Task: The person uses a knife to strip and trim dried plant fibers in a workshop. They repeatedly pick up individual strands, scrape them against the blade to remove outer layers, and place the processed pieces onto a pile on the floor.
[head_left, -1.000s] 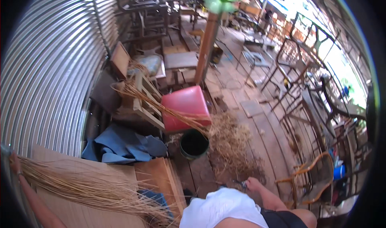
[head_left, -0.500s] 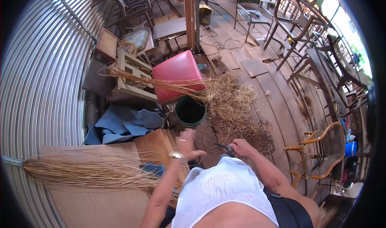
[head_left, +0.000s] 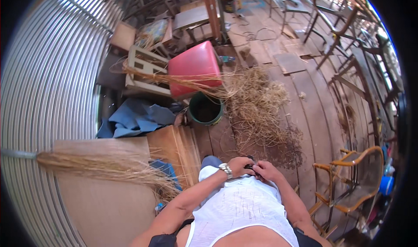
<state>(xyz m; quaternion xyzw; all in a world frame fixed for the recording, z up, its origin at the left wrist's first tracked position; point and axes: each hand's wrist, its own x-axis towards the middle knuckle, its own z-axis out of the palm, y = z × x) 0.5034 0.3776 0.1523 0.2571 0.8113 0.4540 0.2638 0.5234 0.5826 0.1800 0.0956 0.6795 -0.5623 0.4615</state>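
In front of my lap, my left hand (head_left: 238, 166) and my right hand (head_left: 268, 172) are close together with curled fingers. Between them shows a small dark tool (head_left: 249, 166), mostly hidden, so its exact kind cannot be told. My right fingers are closed round it, and my left fingers are closed at its other side. A metal watch sits on my left wrist. Ahead of my hands lies a heap of tangled cane strips (head_left: 257, 103). A dark green bucket (head_left: 206, 109) stands beyond my left hand, with a bundle of long strands (head_left: 187, 80) passing behind its rim.
A red padded chair seat (head_left: 194, 66) lies on its side beyond the bucket. Blue cloth (head_left: 137, 116) and a long cane bundle (head_left: 96, 166) on boards (head_left: 104, 199) lie to the left. A rattan armchair (head_left: 355, 177) stands at right; corrugated metal (head_left: 48, 81) walls the left.
My left hand was raised and spread near the bucket; it has come down to the right and closed beside my right hand at the dark tool. The view has shifted slightly.
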